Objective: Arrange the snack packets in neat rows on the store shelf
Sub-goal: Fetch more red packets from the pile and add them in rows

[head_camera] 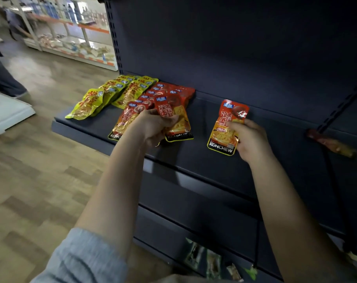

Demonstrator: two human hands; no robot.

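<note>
On the dark shelf (204, 160) lie rows of yellow snack packets (104, 97) at the left and overlapping red snack packets (169, 92) beside them. My left hand (153, 127) grips the front red packet (173, 117) of the right red row, thumb on top. Another red row's front packet (122, 123) lies just left of that hand. My right hand (249, 139) pinches a single red packet (226, 127) at its right edge, apart from the rows, further right on the shelf.
A reddish packet (332, 146) lies blurred at the shelf's right edge. Lower shelves (194, 217) stand below, with several packets (214, 264) near the bottom. Wooden floor (41, 160) spreads left. A person's leg (4, 78) and a white rack (71, 43) stand behind.
</note>
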